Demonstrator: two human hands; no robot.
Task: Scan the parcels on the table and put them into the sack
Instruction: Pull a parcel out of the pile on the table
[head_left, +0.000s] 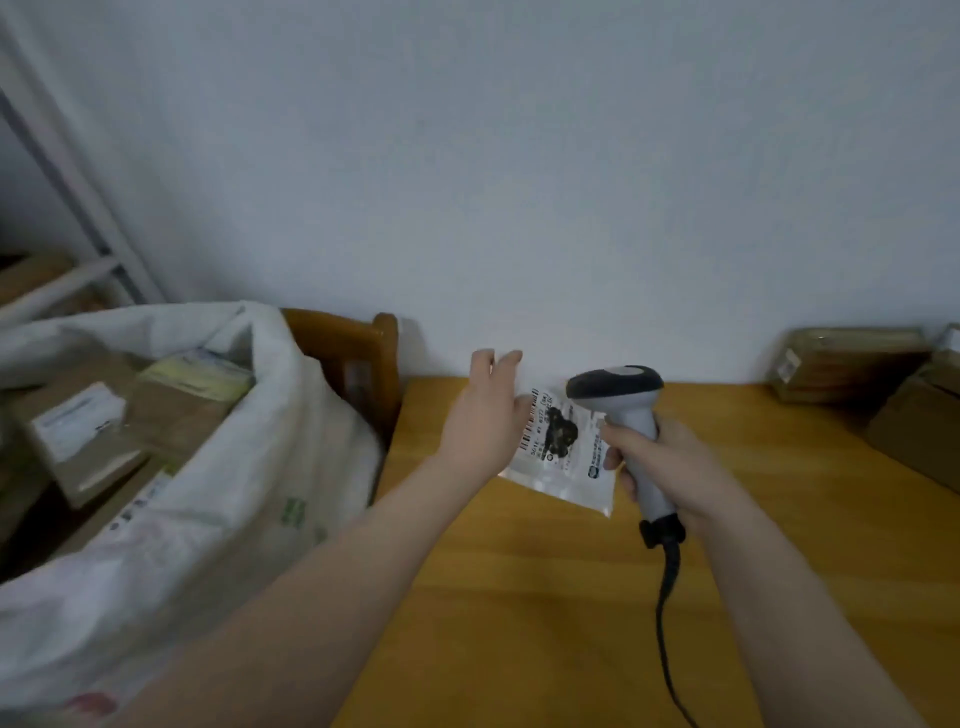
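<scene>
Head view: the poly mailer (563, 452), touched at its left edge by the left hand (488, 415) (grip not discernible), is presented over the table (519, 597) to the barcode scanner (618, 389) grasped by the right hand (670, 462); packed boxes (171, 415) are seen in the left sack (234, 493), further boxes (847, 364) wait far right.
</scene>
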